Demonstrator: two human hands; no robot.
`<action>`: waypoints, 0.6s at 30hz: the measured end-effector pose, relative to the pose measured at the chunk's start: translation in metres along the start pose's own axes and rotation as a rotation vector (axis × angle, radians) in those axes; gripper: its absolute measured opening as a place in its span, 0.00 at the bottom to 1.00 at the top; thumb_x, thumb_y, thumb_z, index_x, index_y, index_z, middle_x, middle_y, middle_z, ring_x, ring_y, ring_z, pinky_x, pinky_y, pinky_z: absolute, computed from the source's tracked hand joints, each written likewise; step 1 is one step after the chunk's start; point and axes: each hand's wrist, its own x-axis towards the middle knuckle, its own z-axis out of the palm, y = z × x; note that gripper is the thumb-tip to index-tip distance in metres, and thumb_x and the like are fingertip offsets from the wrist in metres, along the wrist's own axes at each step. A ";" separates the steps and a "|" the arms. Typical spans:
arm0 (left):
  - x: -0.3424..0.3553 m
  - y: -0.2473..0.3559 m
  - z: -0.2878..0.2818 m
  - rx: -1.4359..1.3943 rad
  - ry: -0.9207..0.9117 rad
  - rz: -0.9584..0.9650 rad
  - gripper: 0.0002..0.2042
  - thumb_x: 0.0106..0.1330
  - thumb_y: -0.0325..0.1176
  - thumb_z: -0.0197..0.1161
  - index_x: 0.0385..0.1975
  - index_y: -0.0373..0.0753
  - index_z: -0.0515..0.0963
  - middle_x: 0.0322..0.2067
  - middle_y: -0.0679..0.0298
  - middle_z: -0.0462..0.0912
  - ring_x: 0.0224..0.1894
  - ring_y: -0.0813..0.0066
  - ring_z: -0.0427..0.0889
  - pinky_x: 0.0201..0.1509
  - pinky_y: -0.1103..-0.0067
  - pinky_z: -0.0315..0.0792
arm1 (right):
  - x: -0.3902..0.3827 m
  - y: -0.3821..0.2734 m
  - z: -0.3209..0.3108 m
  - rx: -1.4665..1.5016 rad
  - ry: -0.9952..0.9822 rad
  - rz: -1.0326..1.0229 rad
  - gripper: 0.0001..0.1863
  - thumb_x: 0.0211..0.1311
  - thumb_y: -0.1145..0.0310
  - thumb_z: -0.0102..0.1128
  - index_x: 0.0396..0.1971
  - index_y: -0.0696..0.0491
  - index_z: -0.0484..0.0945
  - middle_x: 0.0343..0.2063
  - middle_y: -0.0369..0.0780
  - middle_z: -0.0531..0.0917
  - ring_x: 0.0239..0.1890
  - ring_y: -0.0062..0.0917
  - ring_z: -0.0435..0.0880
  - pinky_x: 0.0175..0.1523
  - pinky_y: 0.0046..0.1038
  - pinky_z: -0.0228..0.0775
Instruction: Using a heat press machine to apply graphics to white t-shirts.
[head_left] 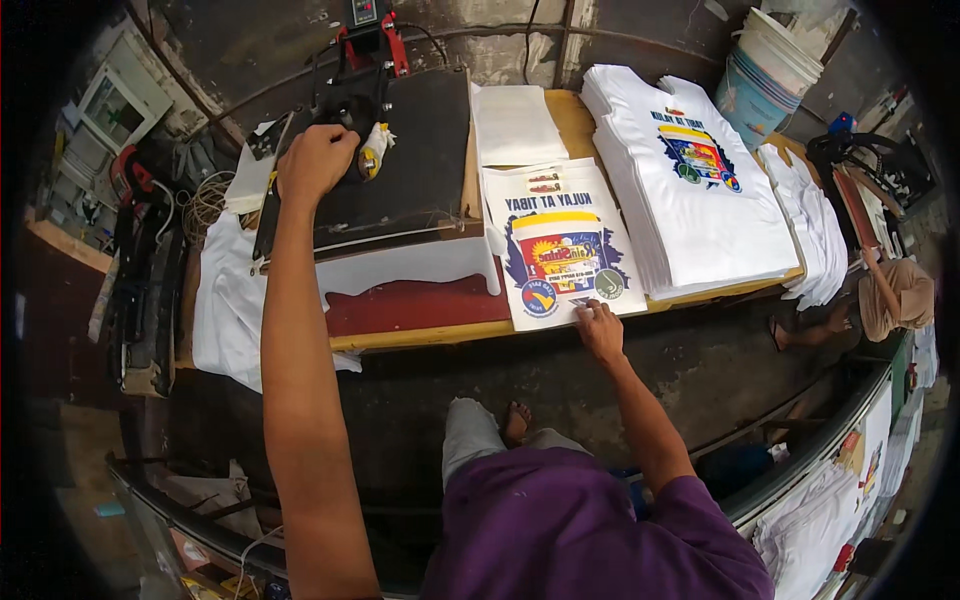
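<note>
My left hand (318, 160) is closed at the heat press handle, whose grip it mostly hides. Beside it is a rounded piece wrapped in white and yellow (376, 150), above the black upper plate of the heat press (420, 120). Under the plate, white cloth (420, 287) hangs over a dark red pad (415, 310). My right hand (600, 332) pinches the near edge of a printed transfer sheet (560, 215), which carries a mirrored colour design of a paint bucket. A small pale bit shows at those fingertips; I cannot make out what it is.
A tall stack of printed white shirts (700, 235) stands right of the sheets, with a white bucket (770, 75) behind. Plain pale paper (520, 125) lies behind the transfer sheet. Another machine (145, 270) stands left. A person's bent leg (895, 300) shows at far right.
</note>
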 end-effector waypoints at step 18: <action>-0.005 0.006 -0.006 -0.003 -0.008 -0.064 0.17 0.56 0.47 0.55 0.38 0.47 0.84 0.39 0.54 0.83 0.45 0.51 0.80 0.50 0.66 0.72 | 0.007 -0.001 0.003 0.029 -0.024 0.097 0.06 0.55 0.67 0.58 0.33 0.49 0.79 0.41 0.40 0.79 0.41 0.36 0.80 0.38 0.37 0.76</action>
